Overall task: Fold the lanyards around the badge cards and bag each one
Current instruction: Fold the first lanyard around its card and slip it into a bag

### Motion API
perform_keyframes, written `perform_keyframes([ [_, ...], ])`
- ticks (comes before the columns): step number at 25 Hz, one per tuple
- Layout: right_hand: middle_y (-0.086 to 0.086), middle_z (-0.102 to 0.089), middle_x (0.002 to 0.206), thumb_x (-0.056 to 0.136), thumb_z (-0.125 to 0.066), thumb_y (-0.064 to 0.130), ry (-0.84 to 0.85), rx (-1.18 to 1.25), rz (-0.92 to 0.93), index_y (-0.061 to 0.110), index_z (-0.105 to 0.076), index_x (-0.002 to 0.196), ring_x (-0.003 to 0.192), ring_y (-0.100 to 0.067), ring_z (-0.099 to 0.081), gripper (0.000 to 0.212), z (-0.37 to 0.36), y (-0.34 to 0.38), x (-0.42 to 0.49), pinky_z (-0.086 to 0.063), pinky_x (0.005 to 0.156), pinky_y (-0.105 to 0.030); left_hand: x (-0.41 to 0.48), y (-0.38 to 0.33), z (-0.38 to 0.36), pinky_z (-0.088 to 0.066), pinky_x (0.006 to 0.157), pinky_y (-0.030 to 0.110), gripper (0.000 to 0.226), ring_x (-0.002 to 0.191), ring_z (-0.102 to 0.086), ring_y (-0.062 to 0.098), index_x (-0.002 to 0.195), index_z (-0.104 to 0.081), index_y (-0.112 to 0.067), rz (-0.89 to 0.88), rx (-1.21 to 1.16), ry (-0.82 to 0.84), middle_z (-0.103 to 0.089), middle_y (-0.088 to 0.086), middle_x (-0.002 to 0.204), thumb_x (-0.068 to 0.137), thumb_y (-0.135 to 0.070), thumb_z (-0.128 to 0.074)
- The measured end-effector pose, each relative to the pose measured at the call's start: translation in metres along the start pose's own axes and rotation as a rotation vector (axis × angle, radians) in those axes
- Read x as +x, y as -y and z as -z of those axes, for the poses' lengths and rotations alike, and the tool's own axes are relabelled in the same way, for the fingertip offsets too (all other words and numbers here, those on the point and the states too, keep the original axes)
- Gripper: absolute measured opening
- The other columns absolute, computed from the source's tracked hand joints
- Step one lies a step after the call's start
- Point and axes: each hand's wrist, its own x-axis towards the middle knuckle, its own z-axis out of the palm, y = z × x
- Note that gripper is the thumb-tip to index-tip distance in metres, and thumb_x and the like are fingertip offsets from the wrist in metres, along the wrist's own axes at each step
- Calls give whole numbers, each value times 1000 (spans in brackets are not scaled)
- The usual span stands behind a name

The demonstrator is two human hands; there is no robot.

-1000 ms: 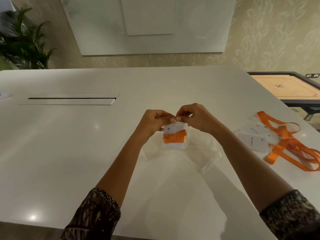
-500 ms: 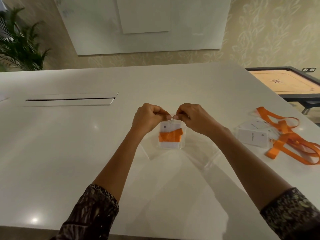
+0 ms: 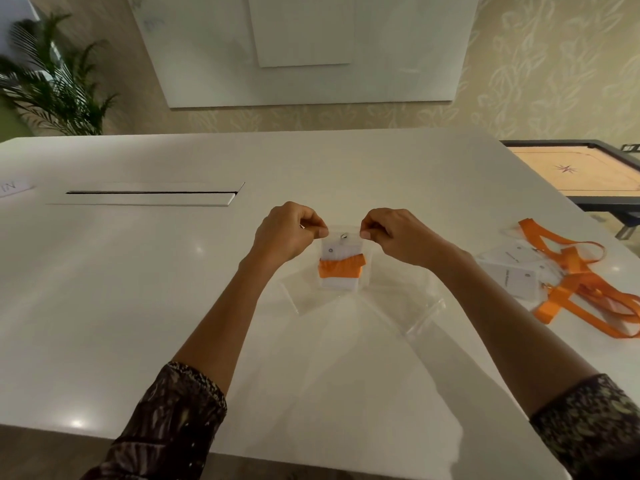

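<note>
A wide white table (image 3: 138, 289) has a long narrow cable slot (image 3: 149, 195) in its top, and a small paper label (image 3: 14, 186) lies at its far left edge. Behind it are a green plant (image 3: 52, 84) and a whiteboard (image 3: 304, 46) on the wall. A carrom board (image 3: 571, 171) stands at the right.

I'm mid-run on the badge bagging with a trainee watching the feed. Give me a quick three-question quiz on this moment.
1. True or false: the left hand and the right hand each pinch a top corner of the clear plastic bag, which holds a white badge card wrapped in a folded orange lanyard.
2. Multiple choice: where is the loose pile of orange lanyards and unbagged white cards?
A. On the white table, to the person's right
B. By the left sleeve
C. In the table's slot
3. Short answer: what lies flat on the table just nearer the person than the held bag?

Key: 1 true; 2 A; 3 empty clear plastic bags.
</note>
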Motion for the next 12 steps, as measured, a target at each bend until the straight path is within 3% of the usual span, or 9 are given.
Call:
perform_keyframes([
  [5,15,-56,74,95,-55,21,-42,72,13,19,-60,88,66,-3,-53,9,3,-3,5,-38,57,-7,2,2,4,-55,81,36,13,85,-67,15,85,-74,-20,67,-64,-26,-72,-5,85,81,-32,-75],
  [9,12,-62,74,94,-55,17,-32,173,-1,20,-61,86,65,-3,-57,10,2,-8,10,-42,60,-9,1,8,6,-53,70,28,8,80,-67,18,83,-71,-15,100,-155,-17,-70,-1,78,85,-22,-71],
  [12,6,-67,79,95,-53,12,-39,279,-25,13,-63,87,73,-9,-64,13,-2,-9,17,-48,64,-9,1,12,5,-54,80,33,12,86,-69,18,79,-69,-18,135,-258,-38,-73,3,86,89,-13,-64],
])
